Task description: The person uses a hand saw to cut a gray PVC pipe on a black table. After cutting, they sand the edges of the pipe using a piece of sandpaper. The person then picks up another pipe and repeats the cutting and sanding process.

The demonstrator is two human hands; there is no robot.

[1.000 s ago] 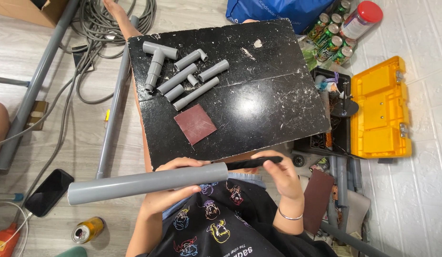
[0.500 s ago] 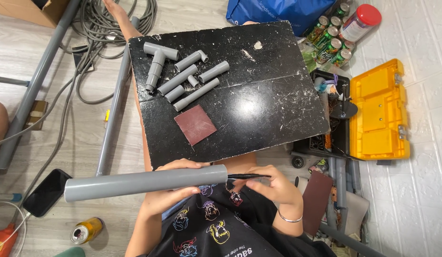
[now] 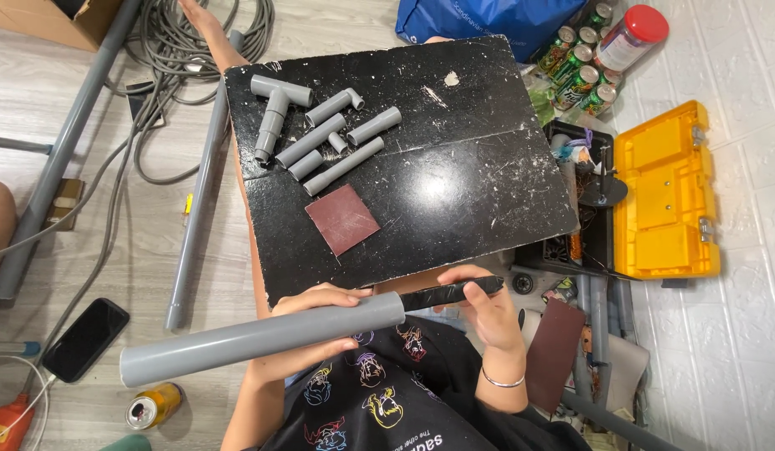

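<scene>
My left hand (image 3: 308,334) grips a long grey plastic pipe (image 3: 237,338) that lies across my lap, pointing left. My right hand (image 3: 488,309) holds a black, tape-wrapped tool (image 3: 450,293) whose end sits at the pipe's right mouth. Both hands are just below the near edge of a scratched black board (image 3: 454,192). On the board lie several short grey pipe pieces (image 3: 337,146), a grey T-fitting (image 3: 275,104) and a square of reddish sandpaper (image 3: 342,219).
A yellow toolbox lid (image 3: 665,196) and open tool tray sit at right, with drink cans (image 3: 575,71) and a red-lidded jar (image 3: 628,38) behind. At left: long grey pipes (image 3: 195,217), coiled cable (image 3: 158,50), a phone (image 3: 85,338), a can (image 3: 154,406).
The pipe has shifted slightly left and lower across my lap. My right hand has slid along the black tool, which now points more to the right.
</scene>
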